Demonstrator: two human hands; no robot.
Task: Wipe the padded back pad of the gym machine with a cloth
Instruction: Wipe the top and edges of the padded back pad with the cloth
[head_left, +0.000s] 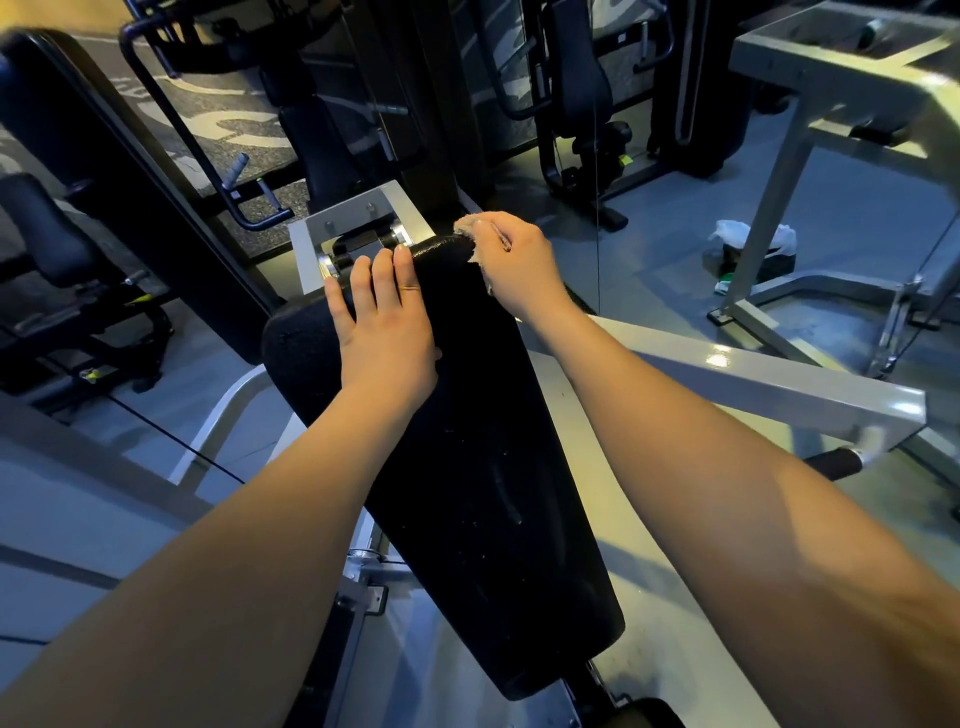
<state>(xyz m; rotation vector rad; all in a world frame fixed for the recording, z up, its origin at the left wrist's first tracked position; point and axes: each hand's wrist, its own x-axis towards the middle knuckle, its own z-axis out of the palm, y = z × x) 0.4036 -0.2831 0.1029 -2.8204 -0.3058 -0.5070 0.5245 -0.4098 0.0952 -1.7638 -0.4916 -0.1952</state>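
I am looking down on the black back pad (467, 467), which is lying along the grey machine frame (753, 374). The left hand (384, 322) is resting flat on its upper part, the fingers (384, 275) straight and holding nothing. The right hand (511, 260) is gripping the beige cloth (470, 224) with curled fingers and is pressing it on the pad's top edge. A white bag (753, 239) is lying on the floor (857, 208) at the right.

Pale grey smooth floor (857, 218) recorded. Grey-painted steel machine frame (753, 374) is stood on it; a long black padded back pad (483, 493) is carried tilted on the frame. Crumpled white bag (753, 236) noted on the floor, right. Black speckled mat (228, 130) is laid far left.
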